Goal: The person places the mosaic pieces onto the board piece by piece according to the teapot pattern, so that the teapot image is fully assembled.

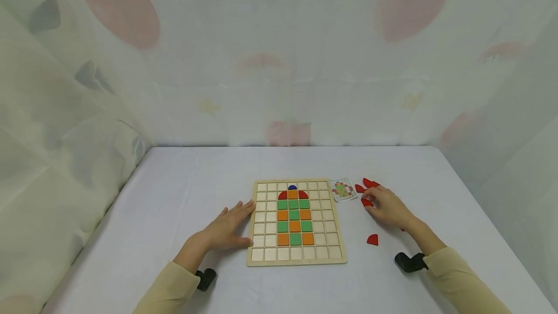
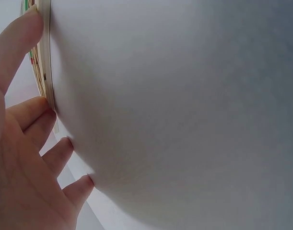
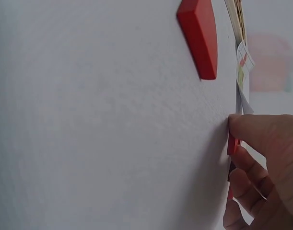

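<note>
A wooden grid board (image 1: 296, 261) lies on the table. Set in its cells are green squares (image 1: 294, 214), orange squares (image 1: 283, 239), two red quarter-circle pieces (image 1: 302, 195) and a blue piece (image 1: 292, 187) at the top. With its fingers spread, my left hand (image 1: 226, 229) rests on the table, thumb and fingertips touching the board's left edge. To the right of the board, my right hand (image 1: 390, 207) pinches a red quarter-circle tile (image 3: 231, 143) between thumb and fingers, low at the table surface. Part of that tile is hidden by the fingers.
A printed pattern card (image 1: 343, 189) lies by the board's upper right corner. Several loose red pieces (image 1: 368, 182) lie just beyond my right hand. Another red quarter-circle (image 1: 372, 240) is nearer me. Patterned cloth (image 1: 279, 62) hangs behind the white table (image 1: 205, 168).
</note>
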Tool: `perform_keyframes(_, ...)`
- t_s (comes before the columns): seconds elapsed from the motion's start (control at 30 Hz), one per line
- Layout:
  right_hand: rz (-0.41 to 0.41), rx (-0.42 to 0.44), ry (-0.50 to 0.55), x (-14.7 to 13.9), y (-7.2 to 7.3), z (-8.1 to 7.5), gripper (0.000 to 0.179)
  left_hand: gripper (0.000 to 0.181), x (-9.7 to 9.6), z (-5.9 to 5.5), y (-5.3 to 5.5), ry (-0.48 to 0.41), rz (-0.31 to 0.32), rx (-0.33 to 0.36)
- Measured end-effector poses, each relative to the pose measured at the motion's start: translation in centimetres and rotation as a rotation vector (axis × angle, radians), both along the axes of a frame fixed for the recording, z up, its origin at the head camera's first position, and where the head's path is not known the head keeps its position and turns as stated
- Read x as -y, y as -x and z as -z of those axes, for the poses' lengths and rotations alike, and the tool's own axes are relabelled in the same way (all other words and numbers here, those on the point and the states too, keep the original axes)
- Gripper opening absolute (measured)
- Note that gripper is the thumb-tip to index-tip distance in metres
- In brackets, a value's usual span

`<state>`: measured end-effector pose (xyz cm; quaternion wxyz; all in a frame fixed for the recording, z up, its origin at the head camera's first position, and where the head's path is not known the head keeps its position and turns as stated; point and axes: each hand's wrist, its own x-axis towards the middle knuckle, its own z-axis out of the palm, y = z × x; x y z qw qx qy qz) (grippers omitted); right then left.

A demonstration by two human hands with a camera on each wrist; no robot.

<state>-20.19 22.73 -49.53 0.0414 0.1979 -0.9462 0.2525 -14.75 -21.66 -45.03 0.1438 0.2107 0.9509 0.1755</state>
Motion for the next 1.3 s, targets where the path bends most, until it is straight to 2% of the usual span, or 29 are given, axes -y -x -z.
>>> perform_keyframes(0.4,0.040,0.000,0.000,0.4,-0.2,-0.2,0.019,0.089,0.0,0.1,0.1,-0.006,0.006,0.004)
perform_keyframes(0.67,0.065,0.007,0.047,1.0,-0.4,-0.9,0.020,0.089,0.1,0.1,0.1,-0.011,0.011,0.003)
perform_keyframes(0.93,0.039,-0.034,0.061,3.4,-0.9,-1.8,0.024,0.089,0.1,0.0,0.0,-0.013,0.004,0.011)
perform_keyframes(1.3,0.013,-0.066,0.077,7.9,-1.0,-1.6,0.022,0.089,0.1,0.0,-0.1,-0.019,0.002,0.013)
